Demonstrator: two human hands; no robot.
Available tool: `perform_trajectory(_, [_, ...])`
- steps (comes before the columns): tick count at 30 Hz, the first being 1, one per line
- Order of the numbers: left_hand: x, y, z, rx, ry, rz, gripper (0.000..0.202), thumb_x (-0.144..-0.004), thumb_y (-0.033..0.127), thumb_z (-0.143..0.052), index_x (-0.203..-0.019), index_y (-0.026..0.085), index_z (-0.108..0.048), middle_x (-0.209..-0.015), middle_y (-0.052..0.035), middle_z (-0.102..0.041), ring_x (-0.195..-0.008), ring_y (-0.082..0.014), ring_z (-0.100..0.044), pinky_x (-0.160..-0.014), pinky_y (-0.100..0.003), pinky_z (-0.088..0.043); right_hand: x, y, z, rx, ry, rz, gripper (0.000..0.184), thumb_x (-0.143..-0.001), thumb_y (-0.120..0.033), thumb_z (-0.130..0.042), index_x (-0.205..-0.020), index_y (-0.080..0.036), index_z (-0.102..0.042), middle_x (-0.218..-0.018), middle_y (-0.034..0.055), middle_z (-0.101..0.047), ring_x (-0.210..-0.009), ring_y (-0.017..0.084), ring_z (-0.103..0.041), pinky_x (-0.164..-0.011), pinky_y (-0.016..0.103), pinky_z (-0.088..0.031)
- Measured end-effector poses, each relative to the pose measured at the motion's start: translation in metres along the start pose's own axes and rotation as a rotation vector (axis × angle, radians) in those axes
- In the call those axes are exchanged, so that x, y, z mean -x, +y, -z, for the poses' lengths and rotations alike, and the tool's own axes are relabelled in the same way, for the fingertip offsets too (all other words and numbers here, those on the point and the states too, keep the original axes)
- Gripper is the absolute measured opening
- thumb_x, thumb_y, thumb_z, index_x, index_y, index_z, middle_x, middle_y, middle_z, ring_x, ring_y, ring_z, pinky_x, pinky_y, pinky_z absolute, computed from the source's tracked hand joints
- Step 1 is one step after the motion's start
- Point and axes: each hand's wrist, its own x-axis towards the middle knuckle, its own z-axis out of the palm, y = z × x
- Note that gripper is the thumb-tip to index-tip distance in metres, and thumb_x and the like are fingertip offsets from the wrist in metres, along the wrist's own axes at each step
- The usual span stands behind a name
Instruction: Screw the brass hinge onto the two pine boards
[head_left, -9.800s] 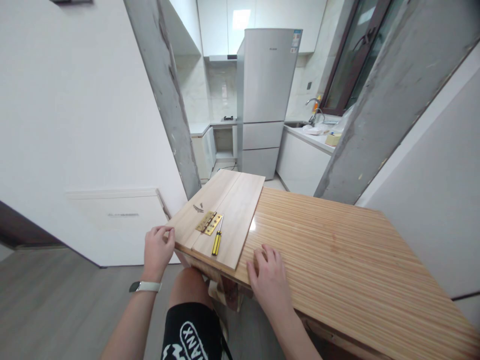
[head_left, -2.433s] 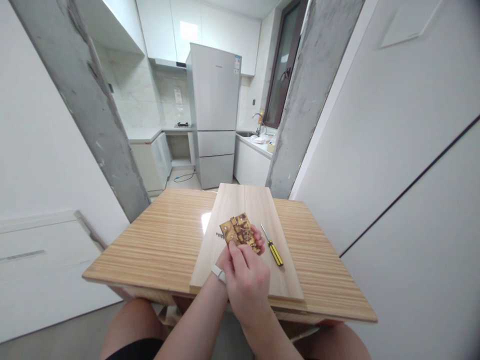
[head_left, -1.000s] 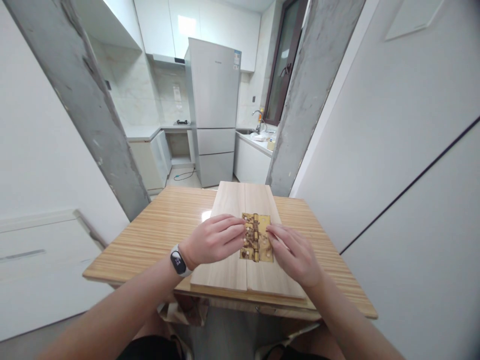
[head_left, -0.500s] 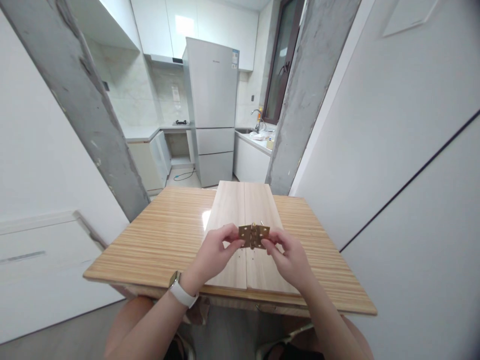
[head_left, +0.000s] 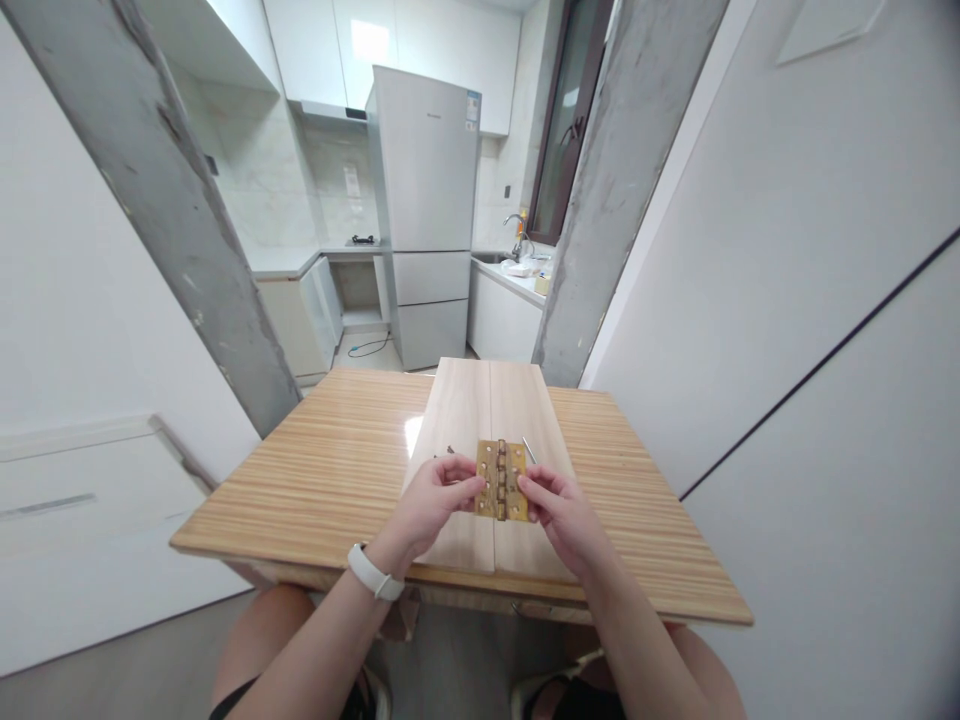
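Bare knees sit at the bottom edge, and both forearms reach up from there toward the middle of the table [head_left: 315,480]. A white wristband [head_left: 367,572] circles the left wrist, just short of the table's near edge.

Left hand [head_left: 429,502] comes in from the left, fingers [head_left: 466,487] closed together and clamped on the left leaf of the brass hinge [head_left: 501,480]. Right hand [head_left: 561,512] mirrors it from the other side, fingers [head_left: 527,487] pinched tight on the right leaf. The hinge is spread open, both leaves showing their screw holes, its pin running away from the person and lined up over the seam between the two pale boards [head_left: 457,410]. It looks flat against the wood, though whether it presses fully down is hard to tell.

The boards lie side by side, touching along that seam, lengthwise on the striped table top, their near ends close to the table's near edge. Just past the right hand, the metal tip of a screwdriver [head_left: 529,450] pokes out on the right board; its handle is hidden by the hand. Just past the left hand, a few small dark screws [head_left: 448,452] rest on the left board.

Beyond the table, two grey concrete pillars [head_left: 225,290] frame an opening, and through it stands a silver fridge [head_left: 427,200] with white cabinets above and a counter with a tap to its right.
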Motion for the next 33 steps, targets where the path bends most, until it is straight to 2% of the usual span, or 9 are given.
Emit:
perform_trajectory(3, [-0.014, 0.002, 0.003, -0.33, 0.082, -0.134, 0.024, -0.079, 0.031, -0.081, -0.089, 0.013, -0.07, -0.08, -0.0056, -0.073, -0.071, -0.0152, -0.068, -0.062, -0.025, -0.054, -0.011, -0.006, 0.003, 0.289, 0.072, 0.077, 0.038, -0.078, -0.05, -0.082, -0.078, -0.017, -0.063, -0.064, -0.0011, -0.061, -0.054, 0.012, -0.054, -0.05, 0.024, -0.044])
perform_trajectory(6, [-0.033, 0.0, 0.003, -0.509, 0.126, -0.2, 0.013, -0.083, 0.024, -0.075, -0.091, 0.014, -0.073, -0.084, -0.007, -0.075, -0.073, -0.0155, -0.07, -0.062, -0.024, -0.055, -0.025, -0.008, 0.003, 0.499, 0.156, 0.124, 0.031, -0.083, -0.047, -0.076, -0.082, -0.018, -0.063, -0.062, -0.0006, -0.063, -0.051, 0.013, -0.057, -0.048, 0.025, -0.044])
perform_trajectory(8, [-0.043, -0.006, 0.004, -0.582, 0.157, -0.195, 0.013, -0.083, 0.02, -0.073, -0.094, 0.014, -0.075, -0.088, -0.0087, -0.077, -0.075, -0.0162, -0.071, -0.063, -0.024, -0.055, -0.032, -0.004, 0.004, 0.581, 0.158, 0.078, 0.026, -0.086, -0.042, -0.071, -0.082, -0.018, -0.063, -0.056, -0.0013, -0.061, -0.046, 0.013, -0.056, -0.046, 0.024, -0.041])
perform_trajectory(13, [-0.046, -0.034, 0.011, -0.706, 0.188, -0.048, 0.021, -0.083, 0.016, -0.073, -0.104, 0.013, -0.075, -0.085, -0.0084, -0.078, -0.071, -0.016, -0.071, -0.061, -0.023, -0.053, -0.034, 0.026, 0.01, 0.622, 0.161, -0.088, 0.016, -0.087, -0.032, -0.065, -0.082, -0.016, -0.064, -0.057, -0.0001, -0.062, -0.044, 0.013, -0.055, -0.042, 0.023, -0.037])
perform_trajectory(18, [-0.041, -0.051, 0.011, -0.716, 0.234, -0.073, 0.02, -0.085, 0.015, -0.072, -0.105, 0.014, -0.073, -0.089, -0.0083, -0.078, -0.078, -0.0163, -0.073, -0.068, -0.024, -0.055, -0.031, 0.051, 0.014, 0.689, 0.22, -0.082, 0.018, -0.091, -0.033, -0.061, -0.087, -0.016, -0.068, -0.066, 0.0035, -0.069, -0.046, 0.013, -0.058, -0.043, 0.023, -0.038])
perform_trajectory(27, [-0.041, -0.051, 0.007, -0.761, 0.247, -0.14, 0.015, -0.088, 0.018, -0.07, -0.102, 0.014, -0.074, -0.091, -0.0108, -0.077, -0.081, -0.0191, -0.071, -0.072, -0.029, -0.052, -0.032, 0.041, 0.008, 0.92, 0.275, 0.061, 0.017, -0.09, -0.031, -0.065, -0.089, -0.017, -0.075, -0.082, 0.0091, -0.077, -0.072, 0.02, -0.069, -0.063, 0.027, -0.046])
perform_trajectory(33, [-0.036, -0.052, 0.004, -0.926, 0.207, -0.25, 0.012, -0.09, 0.018, -0.065, -0.096, 0.015, -0.075, -0.09, -0.0108, -0.074, -0.081, -0.0207, -0.067, -0.076, -0.032, -0.048, -0.022, 0.04, 0.002, 1.108, 0.303, 0.108, 0.018, -0.094, -0.029, -0.06, -0.091, -0.018, -0.075, -0.083, 0.0092, -0.076, -0.075, 0.021, -0.068, -0.067, 0.03, -0.043])
